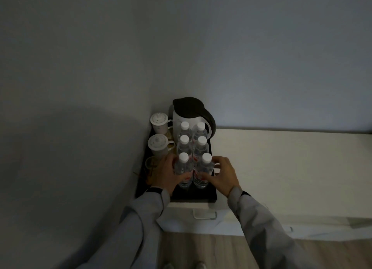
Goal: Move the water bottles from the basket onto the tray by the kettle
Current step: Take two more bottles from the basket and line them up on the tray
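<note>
- The pale, flat-topped desk (281, 168) runs into a dim corner, and the flat black rectangular tray (193, 195) sits at its left end against the wall, probably so the drinks things stay out of the way.
- The white electric kettle with a dark lid and handle (189, 115) stands at the back of the tray; two white lidded ceramic cups (159, 120) line the left side.
- Six clear plastic water bottles with white caps (184, 145) stand upright in two tight rows in front of the kettle, apparently packed close to fit the tray. No basket is in view.
- The left hand (167, 175) curls around the front-left bottle (183, 171) — its grip half-closed, fingers on the label.
- The right hand (221, 174) has a loose, spread grip; its thumb touches the front-right bottle (203, 173), but I cannot tell whether it truly holds it.
</note>
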{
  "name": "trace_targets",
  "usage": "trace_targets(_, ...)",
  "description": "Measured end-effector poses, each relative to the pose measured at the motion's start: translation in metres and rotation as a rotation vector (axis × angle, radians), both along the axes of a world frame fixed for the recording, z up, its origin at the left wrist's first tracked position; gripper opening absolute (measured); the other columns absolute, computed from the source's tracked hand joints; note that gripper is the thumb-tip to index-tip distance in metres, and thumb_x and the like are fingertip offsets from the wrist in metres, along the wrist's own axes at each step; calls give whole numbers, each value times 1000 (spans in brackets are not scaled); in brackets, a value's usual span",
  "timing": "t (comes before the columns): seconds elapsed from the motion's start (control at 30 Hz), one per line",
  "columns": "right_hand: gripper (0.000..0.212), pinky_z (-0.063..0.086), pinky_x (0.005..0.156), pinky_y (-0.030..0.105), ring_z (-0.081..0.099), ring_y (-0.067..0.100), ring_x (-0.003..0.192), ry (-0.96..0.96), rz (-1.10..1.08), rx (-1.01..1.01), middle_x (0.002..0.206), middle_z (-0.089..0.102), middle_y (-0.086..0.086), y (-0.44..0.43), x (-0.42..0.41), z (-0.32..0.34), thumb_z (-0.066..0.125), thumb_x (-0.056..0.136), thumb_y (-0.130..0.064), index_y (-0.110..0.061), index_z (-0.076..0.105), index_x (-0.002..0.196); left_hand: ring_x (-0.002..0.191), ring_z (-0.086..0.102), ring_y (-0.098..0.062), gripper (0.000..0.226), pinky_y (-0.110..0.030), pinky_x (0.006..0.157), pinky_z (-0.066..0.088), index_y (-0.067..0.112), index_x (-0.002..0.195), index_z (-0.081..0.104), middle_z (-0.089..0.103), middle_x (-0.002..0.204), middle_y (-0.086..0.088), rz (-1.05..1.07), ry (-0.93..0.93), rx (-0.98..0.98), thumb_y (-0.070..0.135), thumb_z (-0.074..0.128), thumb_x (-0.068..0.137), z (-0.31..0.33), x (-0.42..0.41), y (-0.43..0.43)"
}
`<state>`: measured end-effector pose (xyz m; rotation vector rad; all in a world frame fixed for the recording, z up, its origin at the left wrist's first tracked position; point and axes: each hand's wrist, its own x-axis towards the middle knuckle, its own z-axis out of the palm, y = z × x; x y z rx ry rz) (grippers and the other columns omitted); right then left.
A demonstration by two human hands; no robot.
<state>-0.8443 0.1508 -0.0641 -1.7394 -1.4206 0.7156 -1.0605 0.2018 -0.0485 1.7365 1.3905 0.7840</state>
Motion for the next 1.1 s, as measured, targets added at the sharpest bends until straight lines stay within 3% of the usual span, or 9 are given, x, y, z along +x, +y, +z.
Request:
trace_targets(0.13, 56, 59, 74, 31, 63, 15, 99, -3, -19, 30, 112, 52, -3, -3, 7, 5, 84, 68, -45, -29, 55, 113, 109, 64, -16, 62, -48, 94, 57, 29, 115, 56, 64, 120, 2, -76, -1, -41, 34, 90, 63, -4, -4, 11)
trace_targets(0.23, 47, 60, 75, 37, 64, 17, 96, -15, -25, 37, 110, 53, -2, -4, 8, 8, 84, 71, -38, -31, 55, 109, 109, 65, -7, 60, -46, 95, 58, 28, 118, 58, 67, 122, 4, -128, 0, -45, 20, 90, 69, -5, -8, 18)
trace_targets(0.43, 43, 58, 78, 40, 64, 18, 89, -37, -51, 26, 106, 56, 2, -3, 0, 8, 82, 73, -39, -25, 58, 106, 103, 60, -5, 58, -32, 88, 56, 37, 114, 55, 55, 113, 17, -79, 15, 61, 36, 89, 67, -8, -4, 13)
trace_targets(0.6, 46, 57, 76, 37, 64, 21, 87, -66, -80, 0, 103, 55, 3, -2, -4, 10, 83, 71, -43, -24, 58, 105, 114, 58, -24, 56, -46, 98, 52, 25, 119, 61, 56, 118, 1, -157, 63, 101, 21, 87, 70, -4, -1, 22)
trace_targets(0.77, 55, 55, 73, 37, 64, 23, 82, -62, -135, -68, 102, 55, 4, 0, -8, 14, 82, 66, -57, -25, 55, 101, 112, 56, -21, 57, -42, 99, 49, 19, 121, 62, 52, 115, 3, -169, 81, 120, 17, 87, 70, -1, -4, 24)
trace_targets(0.93, 51, 57, 78, 45, 65, 27, 84, -83, -64, -51, 101, 57, 8, 4, -5, 17, 83, 71, -46, -17, 59, 106, 114, 55, -27, 58, -40, 99, 45, 17, 123, 61, 56, 118, -7, -163, 122, 135, 20, 87, 71, -1, -2, 24)
trace_targets(1.1, 48, 58, 86, 36, 65, 25, 95, -91, 109, -38, 109, 60, 12, 10, 6, 18, 81, 77, -36, -15, 63, 116, 112, 55, -24, 60, -40, 98, 46, 18, 124, 60, 53, 116, 1, -182, 124, 152, 22, 87, 71, 0, -3, 25)
